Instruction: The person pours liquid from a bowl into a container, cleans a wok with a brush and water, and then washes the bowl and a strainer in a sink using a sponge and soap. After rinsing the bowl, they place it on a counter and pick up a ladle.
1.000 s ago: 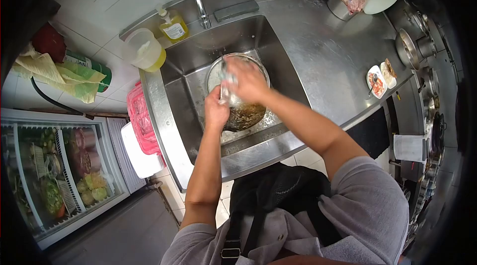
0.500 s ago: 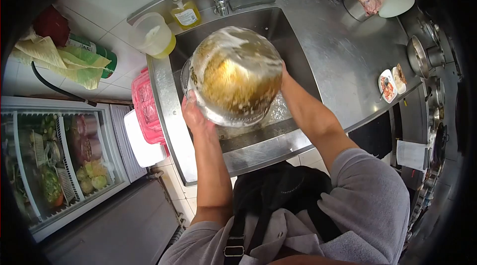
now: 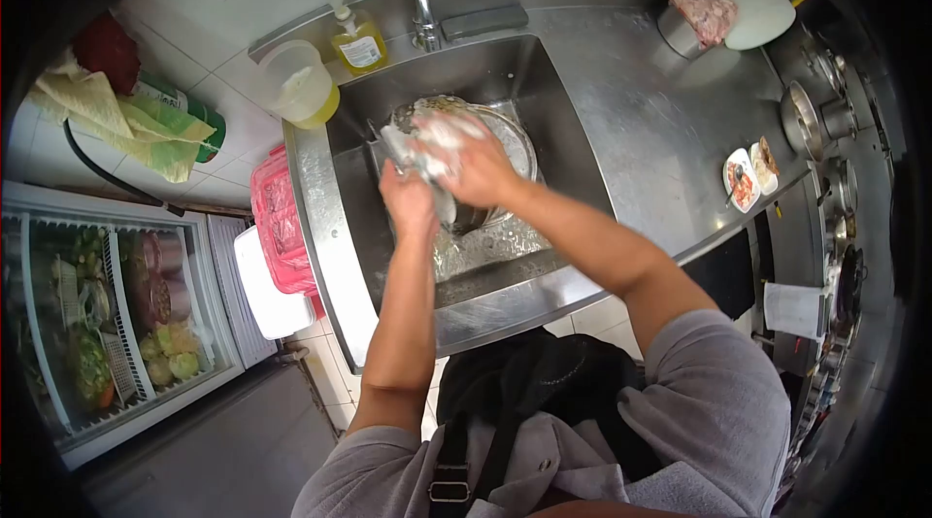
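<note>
A round metal pot (image 3: 529, 157) lies low in the steel sink (image 3: 568, 168), its rim showing on the right and a browned, sudsy part behind the hands. My right hand (image 3: 468, 165), coated in white foam and smeared by motion, reaches across it. My left hand (image 3: 408, 196) is beside it at the pot's left, close against the right hand. Between them shows a blurred pale grey shape, and I cannot tell what it is. The fingers of both hands are blurred or covered by foam. Wet suds (image 3: 476, 251) lie on the sink bottom in front of the pot.
A faucet (image 3: 422, 8) rises behind the sink. A yellow soap bottle (image 3: 359, 40) and a translucent tub (image 3: 309, 86) stand at its left corner. On the right counter are raw meat (image 3: 701, 13) over a metal container and a small white dish (image 3: 741, 180). A glass-topped fridge (image 3: 116, 304) is at left.
The pot has gone from being held up between both hands, bottom facing me, down into the sink. My hands have come together over its left side, the right one moving leftward.
</note>
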Demonstrator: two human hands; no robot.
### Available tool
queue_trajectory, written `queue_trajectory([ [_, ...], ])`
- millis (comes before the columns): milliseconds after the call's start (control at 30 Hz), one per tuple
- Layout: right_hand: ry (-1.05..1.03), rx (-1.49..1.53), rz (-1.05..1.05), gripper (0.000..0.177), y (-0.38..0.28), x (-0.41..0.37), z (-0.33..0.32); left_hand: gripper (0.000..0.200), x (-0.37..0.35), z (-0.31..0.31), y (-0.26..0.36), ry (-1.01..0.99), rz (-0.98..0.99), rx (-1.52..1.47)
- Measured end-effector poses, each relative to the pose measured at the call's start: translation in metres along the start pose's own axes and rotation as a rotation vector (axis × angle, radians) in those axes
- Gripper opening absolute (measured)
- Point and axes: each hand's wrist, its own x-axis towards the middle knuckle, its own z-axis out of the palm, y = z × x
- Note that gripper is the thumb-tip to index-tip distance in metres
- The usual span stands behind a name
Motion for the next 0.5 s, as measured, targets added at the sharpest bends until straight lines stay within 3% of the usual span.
queue_trajectory([
  [33,-0.028,0.095,-0.023,0.041,0.009,0.017,-0.001,0.024,-0.009,-0.006,0.021,-0.133,-0.018,-0.057],
  [100,-0.271,0.209,0.147,0.042,0.023,0.056,-0.020,0.022,-0.019,-0.016,0.038,-0.159,-0.022,-0.020],
  [133,-0.262,0.212,0.150,0.042,0.044,0.071,-0.019,0.022,-0.023,-0.021,0.047,-0.164,-0.018,-0.013],
  [200,-0.511,0.633,0.299,0.043,0.079,0.087,-0.006,0.024,-0.032,-0.033,0.061,-0.194,0.021,0.086],
  [233,-0.509,0.634,0.296,0.043,0.084,0.080,0.000,0.024,-0.035,-0.040,0.064,-0.193,0.024,0.087],
  [300,-0.130,1.224,0.693,0.039,0.101,0.061,0.012,0.024,-0.040,-0.052,0.069,-0.147,-0.006,0.008],
  [333,-0.063,1.438,0.806,0.043,0.112,0.048,0.023,0.025,-0.040,-0.058,0.065,-0.162,-0.027,-0.107],
  [367,-0.064,1.438,0.806,0.043,0.121,0.033,0.030,0.025,-0.042,-0.060,0.065,-0.161,-0.027,-0.106],
  [433,-0.114,1.673,1.151,0.047,0.131,-0.002,0.042,0.027,-0.046,-0.063,0.064,-0.102,-0.092,-0.303],
  [500,0.110,1.759,1.218,0.052,0.148,-0.041,0.076,0.028,-0.040,-0.070,0.050,-0.079,-0.126,-0.350],
])
